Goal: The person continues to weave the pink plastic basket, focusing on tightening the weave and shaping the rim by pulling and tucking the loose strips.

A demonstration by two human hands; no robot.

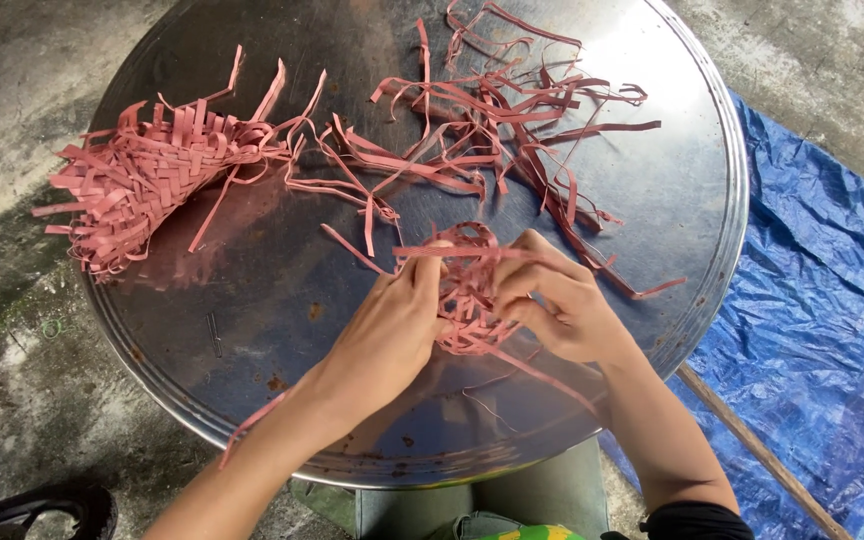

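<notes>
Between left hand (392,325) and right hand (557,300), pink woven strip piece (467,290).

Seen from above, two bare hands met over a round metal tray (652,190). The left hand (392,330) and right hand (557,300) both pinched a small woven piece (467,290) of pink strips, held between them just above the tray. Loose ends trailed from it toward the tray's near edge. A larger woven mat (142,175) with frayed ends lay at the tray's left, and a tangle of loose strips (502,110) lay at the far middle. The tray sat over stained concrete (12,90). A blue tarp (822,320) lay to the right, with a wooden stick (752,445) across it.
</notes>
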